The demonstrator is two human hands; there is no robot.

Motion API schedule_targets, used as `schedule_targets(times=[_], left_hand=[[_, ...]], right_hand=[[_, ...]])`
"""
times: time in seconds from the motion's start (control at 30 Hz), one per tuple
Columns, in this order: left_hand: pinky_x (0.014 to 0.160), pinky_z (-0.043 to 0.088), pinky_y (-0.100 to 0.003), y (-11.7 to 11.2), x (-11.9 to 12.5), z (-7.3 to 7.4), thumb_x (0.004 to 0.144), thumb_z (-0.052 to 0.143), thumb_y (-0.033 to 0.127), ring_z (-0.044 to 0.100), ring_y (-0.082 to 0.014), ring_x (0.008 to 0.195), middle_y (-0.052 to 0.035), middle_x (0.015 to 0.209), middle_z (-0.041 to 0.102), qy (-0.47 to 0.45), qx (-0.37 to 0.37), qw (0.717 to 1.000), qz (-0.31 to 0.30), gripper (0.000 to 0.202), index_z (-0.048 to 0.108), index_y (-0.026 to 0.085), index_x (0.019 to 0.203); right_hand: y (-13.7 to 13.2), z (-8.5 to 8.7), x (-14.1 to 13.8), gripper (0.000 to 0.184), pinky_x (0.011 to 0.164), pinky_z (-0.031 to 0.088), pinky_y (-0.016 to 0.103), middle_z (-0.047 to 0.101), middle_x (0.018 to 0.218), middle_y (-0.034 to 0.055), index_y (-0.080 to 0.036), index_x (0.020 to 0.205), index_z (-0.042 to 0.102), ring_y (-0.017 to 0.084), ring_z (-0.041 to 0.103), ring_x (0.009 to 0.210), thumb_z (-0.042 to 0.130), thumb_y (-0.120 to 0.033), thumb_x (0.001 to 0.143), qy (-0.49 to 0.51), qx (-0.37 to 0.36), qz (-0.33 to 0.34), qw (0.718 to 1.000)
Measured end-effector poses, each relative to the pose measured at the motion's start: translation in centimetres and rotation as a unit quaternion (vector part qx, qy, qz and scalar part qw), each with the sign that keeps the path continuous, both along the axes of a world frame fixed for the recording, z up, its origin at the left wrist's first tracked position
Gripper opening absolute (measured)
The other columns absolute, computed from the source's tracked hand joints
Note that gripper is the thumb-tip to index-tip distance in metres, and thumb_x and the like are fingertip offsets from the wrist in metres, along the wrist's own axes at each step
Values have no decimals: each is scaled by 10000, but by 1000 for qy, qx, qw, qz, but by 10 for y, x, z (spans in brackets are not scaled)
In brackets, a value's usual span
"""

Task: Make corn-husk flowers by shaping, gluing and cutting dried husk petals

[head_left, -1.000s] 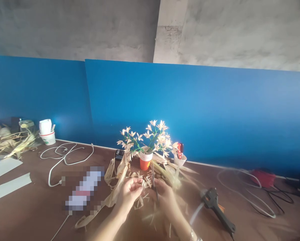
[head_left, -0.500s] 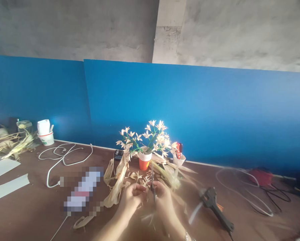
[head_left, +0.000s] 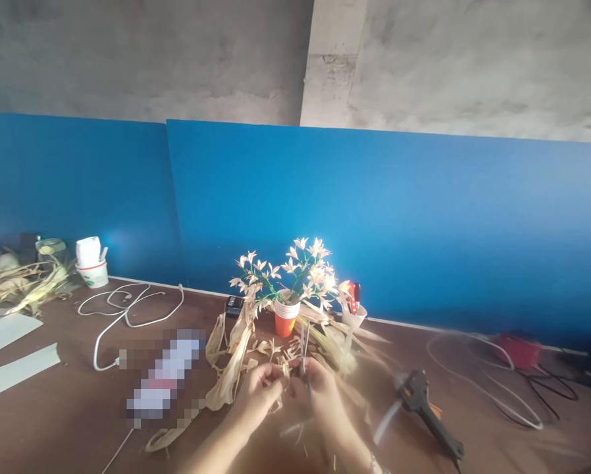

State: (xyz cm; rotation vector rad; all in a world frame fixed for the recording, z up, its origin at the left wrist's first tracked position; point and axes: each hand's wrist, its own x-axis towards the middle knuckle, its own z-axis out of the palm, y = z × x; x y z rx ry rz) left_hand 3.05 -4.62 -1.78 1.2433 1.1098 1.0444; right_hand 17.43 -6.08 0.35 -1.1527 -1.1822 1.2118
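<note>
My left hand (head_left: 258, 394) is curled, pinching a small strip of dried husk (head_left: 280, 372) at its fingertips. My right hand (head_left: 321, 388) is closed round a pair of scissors (head_left: 303, 355), whose blades point up between the two hands. Both hands hover close together over the brown table (head_left: 68, 408), amid loose husk scraps. Just behind them stands an orange paper cup (head_left: 285, 317) holding a bunch of pale husk flowers (head_left: 290, 266) on green stems. Long husk leaves (head_left: 233, 365) lie to the left of my hands.
A black glue gun (head_left: 426, 411) lies to the right, with white and black cables (head_left: 493, 382) beyond it. A white cable (head_left: 128, 306), a white cup (head_left: 92, 266), a husk pile (head_left: 14, 283) and paper sheets (head_left: 16, 368) lie at left. A blue board (head_left: 374, 217) backs the table.
The hands stay close together with the scissors upright; the left fingers shifted slightly on the husk strip. The view dipped a little.
</note>
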Motion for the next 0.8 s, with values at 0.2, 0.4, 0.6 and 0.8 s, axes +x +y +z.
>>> schedule_targets(times=[0.2, 0.4, 0.6, 0.8], left_hand=[[563, 391, -248, 0, -5, 1, 726, 656, 453, 535, -153, 577, 14, 597, 587, -32, 49, 996, 69, 275, 645, 180, 692], [584, 402, -262, -3, -3, 7, 699, 649, 379, 521, -160, 579, -3, 621, 599, 12, 82, 993, 85, 198, 630, 189, 648], [547, 372, -251, 0, 0, 2, 685, 652, 384, 469, -128, 549, -11, 665, 607, 25, 81, 996, 39, 214, 602, 188, 615], [501, 354, -225, -3, -1, -4, 736, 662, 419, 452, -112, 506, 52, 560, 492, -14, 18, 1000, 10, 225, 598, 205, 710]], right_hand=[[-10, -1, -11, 211, 509, 394, 226, 584, 579, -13, -154, 747, 654, 126, 501, 549, 743, -326, 662, -43, -2, 77, 996], [-11, -2, -21, 360, 495, 396, 226, 542, 546, -13, -150, 679, 626, 118, 471, 525, 803, -456, 605, -57, -13, 4, 998], [-10, 4, -16, 420, 408, 341, 229, 457, 454, -25, -171, 535, 533, 94, 397, 414, 717, -530, 650, -81, -26, -13, 996], [-11, 16, -12, 398, 417, 362, 230, 447, 452, -29, -154, 536, 570, 113, 448, 425, 736, -504, 631, -105, -45, 55, 992]])
